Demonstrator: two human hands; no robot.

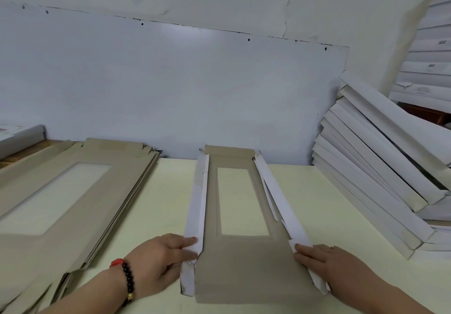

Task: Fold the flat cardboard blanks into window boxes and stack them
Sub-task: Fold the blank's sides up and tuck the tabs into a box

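Blank (241, 216) lies mid-table, btwn flat pile (73, 191) and finished boxes (380, 167). Left hand (156, 262) and right hand (324, 262), fingers straight, gripping nothing, press its 2 side flaps up, prob. to set the creases.

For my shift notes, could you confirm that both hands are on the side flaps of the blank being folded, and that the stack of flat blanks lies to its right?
Not quite: the stack of flat blanks lies to the left of the blank being folded, as the head view shows. The rest holds: the left hand and right hand are each on a side flap.
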